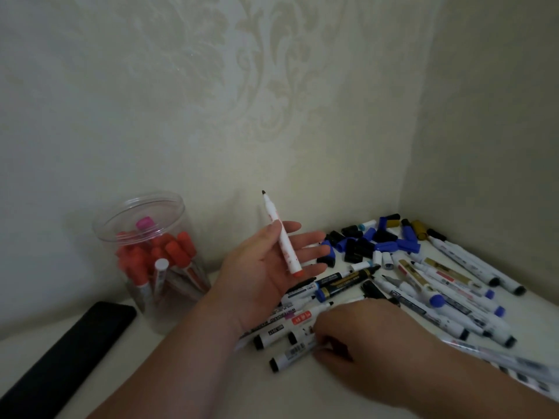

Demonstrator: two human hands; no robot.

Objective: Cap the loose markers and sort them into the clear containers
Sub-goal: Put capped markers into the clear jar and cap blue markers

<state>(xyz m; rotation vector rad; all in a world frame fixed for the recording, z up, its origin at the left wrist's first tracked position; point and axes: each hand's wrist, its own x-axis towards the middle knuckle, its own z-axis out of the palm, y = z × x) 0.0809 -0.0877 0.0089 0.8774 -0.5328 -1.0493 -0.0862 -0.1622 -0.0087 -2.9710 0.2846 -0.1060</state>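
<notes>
Standing nearly upright in the left hand [266, 264], the slim white marker with a red end plug [281, 237] is pinned by the thumb against flat, spread fingers. Its bare dark tip points up toward the wall. The loose black and blue plastic caps [363, 240] lie heaped to its right, nearer the right hand [372, 337], which rests knuckles-up on scattered markers (whether it grips one cannot be told). The clear round plastic jar [145, 252] stands left.

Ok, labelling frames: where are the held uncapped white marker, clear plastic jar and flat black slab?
held uncapped white marker [286, 247]: head view, barrel
clear plastic jar [157, 313]: head view, lower wall
flat black slab [69, 352]: head view, top face
</notes>
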